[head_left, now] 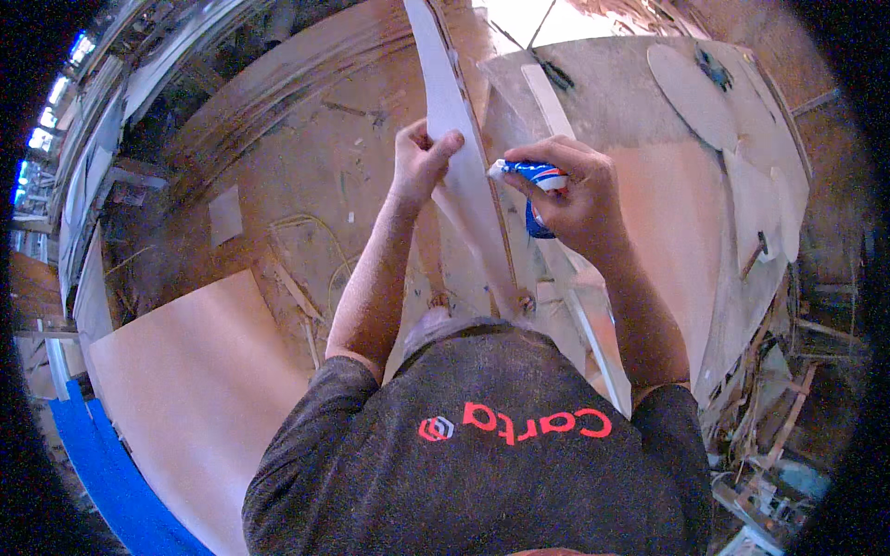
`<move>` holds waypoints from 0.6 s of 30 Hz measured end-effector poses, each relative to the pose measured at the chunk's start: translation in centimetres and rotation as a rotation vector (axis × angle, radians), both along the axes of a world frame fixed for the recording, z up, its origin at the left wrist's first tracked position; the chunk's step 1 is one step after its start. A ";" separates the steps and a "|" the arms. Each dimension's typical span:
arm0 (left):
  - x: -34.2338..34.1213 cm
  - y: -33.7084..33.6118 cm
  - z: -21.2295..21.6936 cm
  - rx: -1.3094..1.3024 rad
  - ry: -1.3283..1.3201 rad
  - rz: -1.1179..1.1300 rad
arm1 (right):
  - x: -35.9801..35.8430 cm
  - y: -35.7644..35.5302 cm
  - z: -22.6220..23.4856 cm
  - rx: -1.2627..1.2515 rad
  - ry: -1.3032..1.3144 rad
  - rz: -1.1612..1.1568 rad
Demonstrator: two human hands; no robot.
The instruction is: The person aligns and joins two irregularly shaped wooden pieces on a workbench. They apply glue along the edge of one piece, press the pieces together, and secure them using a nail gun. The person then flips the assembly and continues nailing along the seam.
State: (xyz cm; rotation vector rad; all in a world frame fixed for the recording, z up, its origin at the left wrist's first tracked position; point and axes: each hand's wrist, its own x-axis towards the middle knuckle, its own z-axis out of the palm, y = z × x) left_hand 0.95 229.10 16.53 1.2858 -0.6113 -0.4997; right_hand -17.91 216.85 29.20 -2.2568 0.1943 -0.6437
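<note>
L hand grips curved white board, which lies 12 o'clock to ctr; R hand, approx 2 o'clock, holds blue bottle, tip nr board's edge. Prob. edge work w/ bottle; next move needs board steady, tip aligned.

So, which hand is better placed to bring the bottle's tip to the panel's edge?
Probably the right hand: it holds the blue-and-white bottle, white tip close to the right edge of the long narrow panel. The left hand grips the panel's other side.
</note>
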 end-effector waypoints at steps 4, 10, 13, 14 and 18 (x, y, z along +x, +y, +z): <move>0.6 -0.4 -0.7 -0.010 -0.027 0.034 | -0.8 -0.2 -1.9 0.064 -0.014 0.027; 1.5 -0.8 -1.7 -0.005 0.040 0.060 | -2.6 0.0 -4.1 0.107 0.088 0.015; 2.2 -0.7 -1.9 0.008 0.055 0.071 | -3.5 0.4 -5.0 0.146 0.162 0.011; 2.3 -0.7 -2.0 -0.012 0.052 0.062 | -3.6 0.5 -5.3 0.146 0.164 0.011; 3.0 -0.4 -2.0 -0.001 0.030 0.064 | -4.6 0.9 -6.3 0.129 0.187 0.006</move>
